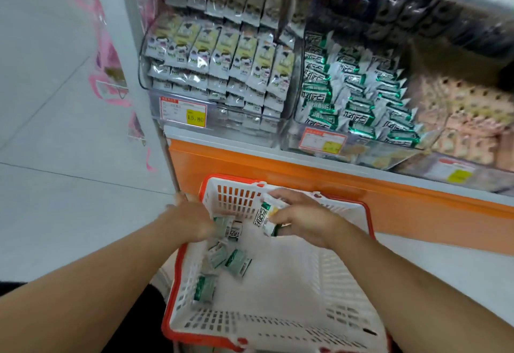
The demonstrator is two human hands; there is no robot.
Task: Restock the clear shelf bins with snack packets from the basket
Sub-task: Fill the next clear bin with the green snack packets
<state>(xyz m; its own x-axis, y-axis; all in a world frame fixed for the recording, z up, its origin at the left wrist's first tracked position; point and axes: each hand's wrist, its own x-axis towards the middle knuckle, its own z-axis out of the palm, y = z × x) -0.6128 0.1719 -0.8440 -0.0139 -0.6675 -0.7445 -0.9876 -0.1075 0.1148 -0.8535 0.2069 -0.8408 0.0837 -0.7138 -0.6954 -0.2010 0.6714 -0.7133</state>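
Shop aisle, pale floor, shelf unit with orange base panel ahead of me. White basket with red rim sits below that panel. My right hand, above basket's far end, fingers curled round green-white snack packets. My left hand at basket's left wall, reaching toward loose packets inside; blurred, grip unclear, I cannot tell. Above basket: clear bin heaped with matching green packets; left of it, bin of yellow-white packets, price tag on front.

White basket with red rim, green-white packets, orange shelf base
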